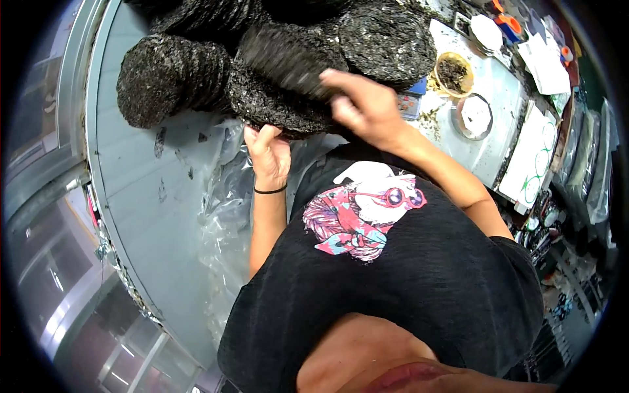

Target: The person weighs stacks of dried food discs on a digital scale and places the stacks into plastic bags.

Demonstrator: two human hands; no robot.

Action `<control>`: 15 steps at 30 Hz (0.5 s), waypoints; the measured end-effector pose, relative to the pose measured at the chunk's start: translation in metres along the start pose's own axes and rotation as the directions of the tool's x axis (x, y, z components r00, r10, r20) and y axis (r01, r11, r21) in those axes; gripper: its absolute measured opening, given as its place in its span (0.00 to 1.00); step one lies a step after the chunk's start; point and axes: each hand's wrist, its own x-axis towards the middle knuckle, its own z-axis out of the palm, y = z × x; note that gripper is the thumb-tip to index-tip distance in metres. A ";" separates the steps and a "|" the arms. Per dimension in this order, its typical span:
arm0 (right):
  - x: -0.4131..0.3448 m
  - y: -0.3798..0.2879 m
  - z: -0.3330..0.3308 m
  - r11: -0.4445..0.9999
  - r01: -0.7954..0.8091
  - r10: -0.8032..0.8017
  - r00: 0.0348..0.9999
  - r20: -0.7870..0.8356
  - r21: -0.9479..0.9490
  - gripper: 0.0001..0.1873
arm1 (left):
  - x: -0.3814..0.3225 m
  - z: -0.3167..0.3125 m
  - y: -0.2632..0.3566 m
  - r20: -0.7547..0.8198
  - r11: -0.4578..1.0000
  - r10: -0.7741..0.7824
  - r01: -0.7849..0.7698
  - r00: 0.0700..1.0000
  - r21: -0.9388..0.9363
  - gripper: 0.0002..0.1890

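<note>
Stacks of round, dark dried seaweed sheets lie at the top of the head view. My left hand (269, 150), with a black band at the wrist, grips the near lower edge of the middle seaweed stack (275, 105). Above that stack, my right hand (361, 105) pinches the right edge of a blurred, tilted seaweed disc (290, 59). One seaweed stack (147, 81) lies on its side at the left, and another seaweed stack (385, 44) stands at the right, beyond my right hand.
Clear plastic sheeting (223, 196) lies on the grey table (152, 206). At the right are a yellowish bowl with dark flakes (454, 73), a round container with a white top (474, 116), a digital scale's blue edge (418, 86), tape dispensers (508, 24) and printed white sheets (526, 162).
</note>
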 end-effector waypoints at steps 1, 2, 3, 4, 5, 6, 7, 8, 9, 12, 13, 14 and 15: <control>0.006 -0.008 -0.018 0.968 -0.247 0.248 0.968 -0.037 0.038 0.14 | 0.000 -0.004 0.002 0.005 1.000 -0.001 0.001 1.000 -0.024 0.31; 0.006 0.005 -0.028 0.911 -0.412 0.404 0.894 -0.193 0.002 0.10 | -0.001 -0.005 0.003 -0.002 1.000 0.006 -0.006 1.000 -0.024 0.31; 0.014 0.019 -0.047 0.875 -0.483 0.455 0.846 -0.277 -0.039 0.11 | -0.003 -0.006 0.003 -0.019 0.999 0.014 -0.014 1.000 -0.043 0.31; 0.011 0.049 -0.065 0.840 -0.532 0.536 0.790 -0.298 0.102 0.12 | -0.003 -0.004 0.003 -0.027 0.998 0.016 -0.018 1.000 -0.065 0.31; 0.016 0.062 -0.091 0.637 -0.756 0.734 0.654 -0.183 -0.150 0.15 | -0.006 -0.006 0.004 -0.037 0.998 0.023 -0.025 0.999 -0.061 0.31; 0.012 0.072 -0.098 0.601 -0.661 0.638 0.735 -0.230 -0.448 0.18 | -0.006 -0.004 0.001 -0.021 0.998 0.028 -0.030 0.999 -0.055 0.31; 0.008 0.078 -0.099 0.485 -0.520 0.532 0.814 -0.235 -0.703 0.22 | -0.006 -0.001 -0.001 -0.004 0.998 0.033 -0.034 0.999 -0.048 0.32; 0.000 0.080 -0.093 0.655 -0.441 0.410 0.889 -0.202 -0.614 0.27 | -0.008 0.003 -0.002 -0.019 0.999 0.024 -0.024 1.000 -0.045 0.34; 0.007 0.056 -0.075 0.795 -0.332 0.276 0.943 -0.185 -0.508 0.33 | -0.009 0.007 -0.004 -0.015 0.999 0.017 -0.017 1.000 -0.046 0.34; 0.013 -0.013 -0.015 0.968 0.022 0.044 0.966 0.256 -0.250 0.42 | -0.013 0.015 -0.006 0.015 1.000 0.003 -0.003 1.000 -0.014 0.38; 0.008 -0.019 -0.003 0.968 0.063 0.025 0.937 0.348 -0.242 0.42 | -0.016 0.027 -0.003 -0.015 1.000 -0.004 0.003 1.000 -0.030 0.38; 0.007 -0.019 0.000 0.983 0.048 0.009 0.951 0.308 -0.178 0.41 | -0.015 0.024 -0.001 0.006 1.000 -0.009 0.009 1.000 0.003 0.38; 0.006 -0.018 0.003 0.994 0.042 -0.013 0.963 0.271 -0.100 0.40 | -0.012 0.018 0.004 0.018 0.999 -0.005 0.005 1.000 0.039 0.38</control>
